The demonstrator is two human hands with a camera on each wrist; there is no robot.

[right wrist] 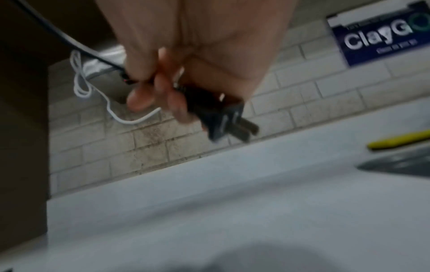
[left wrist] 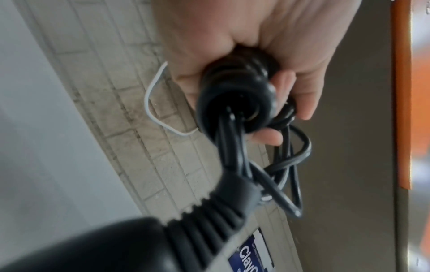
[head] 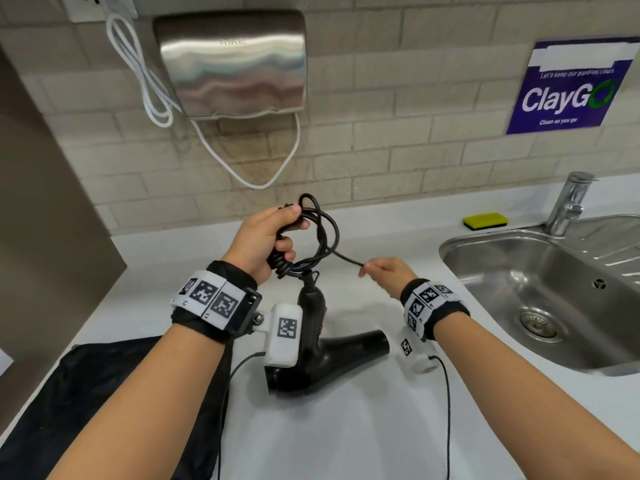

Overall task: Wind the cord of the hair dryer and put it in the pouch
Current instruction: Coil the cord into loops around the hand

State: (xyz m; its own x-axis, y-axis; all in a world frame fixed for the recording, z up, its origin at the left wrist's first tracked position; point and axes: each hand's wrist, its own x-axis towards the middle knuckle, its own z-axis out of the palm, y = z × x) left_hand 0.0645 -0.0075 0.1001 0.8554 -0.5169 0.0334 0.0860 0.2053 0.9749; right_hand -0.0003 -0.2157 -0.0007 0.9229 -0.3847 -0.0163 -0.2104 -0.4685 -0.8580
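Observation:
A black hair dryer (head: 323, 351) lies on the white counter (head: 363, 427), handle pointing away from me, nozzle to the right. Its black cord (head: 323, 233) rises from the handle into several loops. My left hand (head: 268, 237) grips those loops above the dryer; in the left wrist view the coiled cord (left wrist: 235, 99) sits in my curled fingers (left wrist: 304, 103). My right hand (head: 382, 270) pinches the cord's free end to the right. The right wrist view shows the black plug (right wrist: 221, 117) in that hand, its prongs pointing out. A black pouch (head: 86, 403) lies at the lower left under my left forearm.
A steel sink (head: 540, 289) with a faucet (head: 568, 206) takes up the right side, a yellow-green sponge (head: 485, 220) behind it. A steel hand dryer (head: 232, 64) with a white cable (head: 242, 174) hangs on the tiled wall. A brown panel (head: 41, 220) stands on the left.

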